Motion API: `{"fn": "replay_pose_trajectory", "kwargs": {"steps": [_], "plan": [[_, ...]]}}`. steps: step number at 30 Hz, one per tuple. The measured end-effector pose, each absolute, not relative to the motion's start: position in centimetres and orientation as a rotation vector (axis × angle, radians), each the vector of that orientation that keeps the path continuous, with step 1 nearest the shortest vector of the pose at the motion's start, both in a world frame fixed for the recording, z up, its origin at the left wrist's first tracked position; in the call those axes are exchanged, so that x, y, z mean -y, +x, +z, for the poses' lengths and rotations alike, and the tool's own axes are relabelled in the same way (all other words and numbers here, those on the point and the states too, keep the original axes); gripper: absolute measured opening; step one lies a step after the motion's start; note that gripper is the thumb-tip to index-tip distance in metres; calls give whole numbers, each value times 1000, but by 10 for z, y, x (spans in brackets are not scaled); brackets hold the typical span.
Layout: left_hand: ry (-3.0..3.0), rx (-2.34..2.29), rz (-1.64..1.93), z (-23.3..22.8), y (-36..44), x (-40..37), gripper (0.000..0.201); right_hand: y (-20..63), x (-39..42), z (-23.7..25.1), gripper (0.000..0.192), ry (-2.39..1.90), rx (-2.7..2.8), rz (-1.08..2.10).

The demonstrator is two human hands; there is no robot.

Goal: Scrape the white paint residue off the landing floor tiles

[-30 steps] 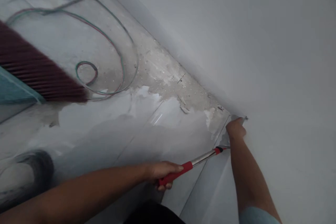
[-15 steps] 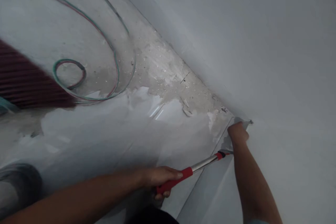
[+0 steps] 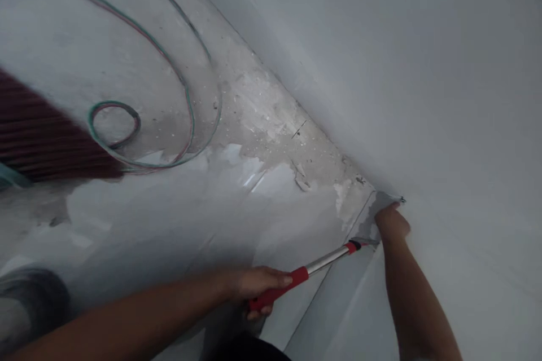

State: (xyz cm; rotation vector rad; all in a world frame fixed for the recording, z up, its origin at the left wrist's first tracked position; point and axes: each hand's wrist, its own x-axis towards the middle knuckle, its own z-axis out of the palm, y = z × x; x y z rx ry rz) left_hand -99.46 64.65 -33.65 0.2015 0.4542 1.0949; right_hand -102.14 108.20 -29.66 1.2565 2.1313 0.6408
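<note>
The red-handled tool [image 3: 328,260] lies clamped in the left hand [image 3: 265,286], its far end near the foot of the wall [image 3: 423,84]; the right hand [image 3: 393,223] is just beyond, its grip hidden. The smooth near floor [image 3: 292,217] seems done, the speckled strip [image 3: 271,110] towards the looped cable [image 3: 185,84] left.

Wall [image 3: 423,79] bars the right side; right hand [image 3: 392,223] low in the corner at its foot, scant room past it. Red-handled scraper [image 3: 326,260], gripped in left hand [image 3: 259,282], bridges most of the gap between hands; low crossing there obstructed. Widest passage: over floor [image 3: 178,214], from left forearm out to loose cable [image 3: 186,89]. Dark red bristles [image 3: 46,132] block farther left. Lower left: dark round object [image 3: 48,299], blurred.
</note>
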Motion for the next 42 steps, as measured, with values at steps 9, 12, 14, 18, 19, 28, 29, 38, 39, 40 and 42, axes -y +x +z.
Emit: {"fn": "replay_pose_trajectory", "kwargs": {"steps": [9, 12, 14, 18, 19, 28, 29, 38, 39, 40, 42], "plan": [[49, -504, 1126, -331, -985, -647, 62, -1027, -1092, -295, 69, 1324, -2195, 617], [62, -525, 1136, -327, -977, -650, 61, -1025, -1091, -295, 70, 1308, -2233, 593], [67, -537, 1150, -324, -971, -650, 60, -1025, -1092, -294, 69, 1289, -2278, 591], [42, -575, 1149, -319, -959, -647, 63, -1026, -1092, -293, 64, 1280, -2322, 565], [38, -587, 1153, -317, -957, -646, 64, -1027, -1091, -292, 63, 1283, -2324, 556], [16, -612, 1252, -309, -956, -640, 59, -1010, -1048, -264, 34, 1464, -2830, 140], [20, -619, 1257, -307, -956, -641, 58, -999, -1036, -261, 31, 1570, -2892, -53], [23, -677, 1204, -294, -940, -677, 56, -882, -885, -287, 38, 1975, -1921, -2177], [8, -668, 1179, -296, -935, -681, 55, -880, -881, -289, 36, 1919, -1785, -2292], [-2, -658, 1154, -299, -930, -684, 55, -879, -881, -291, 32, 1880, -1666, -2375], [-7, -627, 1109, -306, -922, -688, 55, -880, -891, -297, 22, 1871, -1454, -2494]]}}
